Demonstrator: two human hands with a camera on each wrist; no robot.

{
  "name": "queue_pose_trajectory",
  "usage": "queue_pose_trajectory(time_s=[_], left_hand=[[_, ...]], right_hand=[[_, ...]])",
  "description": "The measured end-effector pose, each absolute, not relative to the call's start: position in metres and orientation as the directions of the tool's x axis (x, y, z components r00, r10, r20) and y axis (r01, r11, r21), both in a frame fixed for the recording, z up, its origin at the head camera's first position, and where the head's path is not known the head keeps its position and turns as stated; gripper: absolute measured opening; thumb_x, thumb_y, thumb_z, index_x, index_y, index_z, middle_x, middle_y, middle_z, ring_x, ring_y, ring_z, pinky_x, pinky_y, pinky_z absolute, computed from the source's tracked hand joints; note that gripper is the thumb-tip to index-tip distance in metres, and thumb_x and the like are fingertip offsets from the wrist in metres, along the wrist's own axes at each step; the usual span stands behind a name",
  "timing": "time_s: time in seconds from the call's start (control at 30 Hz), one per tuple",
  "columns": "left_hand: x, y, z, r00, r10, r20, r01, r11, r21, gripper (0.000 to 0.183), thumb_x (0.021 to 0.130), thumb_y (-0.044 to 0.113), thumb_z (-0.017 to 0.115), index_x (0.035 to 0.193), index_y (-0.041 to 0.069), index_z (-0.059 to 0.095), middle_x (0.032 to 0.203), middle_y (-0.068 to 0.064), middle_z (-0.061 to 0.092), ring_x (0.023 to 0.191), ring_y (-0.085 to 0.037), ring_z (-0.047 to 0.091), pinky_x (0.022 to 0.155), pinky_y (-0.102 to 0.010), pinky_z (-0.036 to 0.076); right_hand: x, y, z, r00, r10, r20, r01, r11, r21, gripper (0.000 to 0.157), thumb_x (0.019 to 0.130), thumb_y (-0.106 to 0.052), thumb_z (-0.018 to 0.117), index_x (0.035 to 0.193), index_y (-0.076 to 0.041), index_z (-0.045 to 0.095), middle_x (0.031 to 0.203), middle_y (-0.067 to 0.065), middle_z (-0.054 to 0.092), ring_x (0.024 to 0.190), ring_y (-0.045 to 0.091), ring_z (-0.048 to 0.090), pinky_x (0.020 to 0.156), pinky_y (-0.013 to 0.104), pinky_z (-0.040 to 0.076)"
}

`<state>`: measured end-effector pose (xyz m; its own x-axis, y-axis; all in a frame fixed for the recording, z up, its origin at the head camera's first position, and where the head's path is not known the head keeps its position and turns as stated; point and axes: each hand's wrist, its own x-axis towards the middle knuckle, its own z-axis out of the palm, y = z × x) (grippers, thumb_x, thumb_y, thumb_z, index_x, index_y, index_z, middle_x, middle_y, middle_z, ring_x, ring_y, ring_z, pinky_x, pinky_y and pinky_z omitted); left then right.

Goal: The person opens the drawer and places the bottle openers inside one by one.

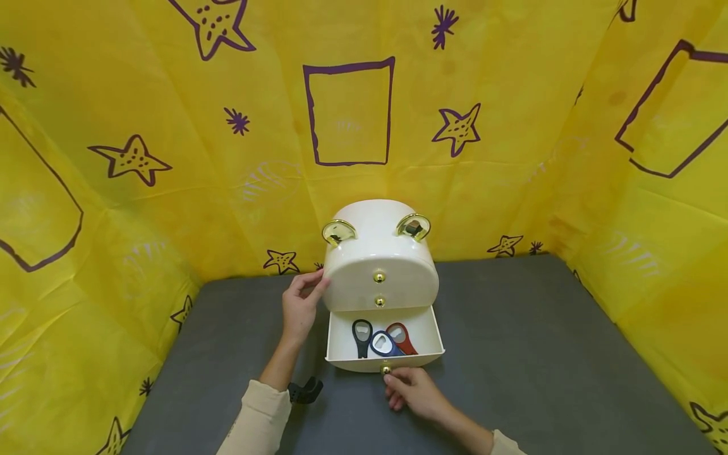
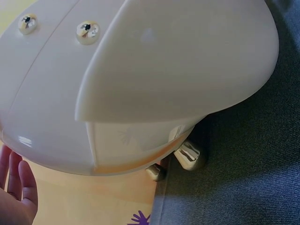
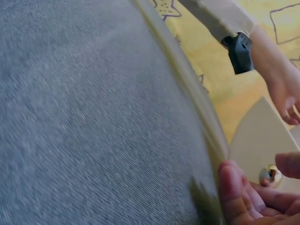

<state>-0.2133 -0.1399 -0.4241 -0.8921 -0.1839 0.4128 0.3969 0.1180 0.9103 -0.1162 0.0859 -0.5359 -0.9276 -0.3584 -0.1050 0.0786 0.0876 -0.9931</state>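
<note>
A cream storage box (image 1: 380,253) with gold ear-shaped trims stands on the dark table, its bottom drawer (image 1: 342,322) pulled out. Inside that drawer lie a black bottle opener (image 1: 362,347), a blue bottle opener (image 1: 392,346) and a red bottle opener (image 1: 405,342). At the drawer's front, my right hand (image 1: 419,393) pinches the gold knob (image 1: 386,370) between thumb and fingers; the right wrist view shows this knob (image 3: 270,176) close up. My left hand (image 1: 299,309) touches the left side of the box with its fingertips. Only part of the left hand (image 2: 21,192) shows in the left wrist view.
Two more gold knobs, an upper one (image 1: 379,277) and a lower one (image 1: 380,302), sit on the box front above the drawer. Yellow cloth walls (image 1: 227,189) with purple drawings surround the grey table (image 1: 512,354). Short gold feet (image 2: 190,155) hold up the box.
</note>
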Motion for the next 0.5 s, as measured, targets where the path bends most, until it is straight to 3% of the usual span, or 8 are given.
queue_pose_trajectory(time_s=[0.5], left_hand=[[-0.219, -0.141, -0.431, -0.886, -0.195, 0.420, 0.405, 0.114, 0.907, 0.025, 0.085, -0.001, 0.071, 0.108, -0.011, 0.068, 0.105, -0.026, 0.061, 0.086, 0.004, 0.061, 0.076, -0.013, 0.052]], right_hand=[[-0.131, 0.075, -0.539, -0.961, -0.252, -0.115, 0.112, 0.029, -0.993, 0.037, 0.100, -0.016, 0.053, 0.097, 0.020, 0.059, 0.072, 0.003, 0.063, 0.056, 0.007, 0.060, 0.054, 0.021, 0.053]])
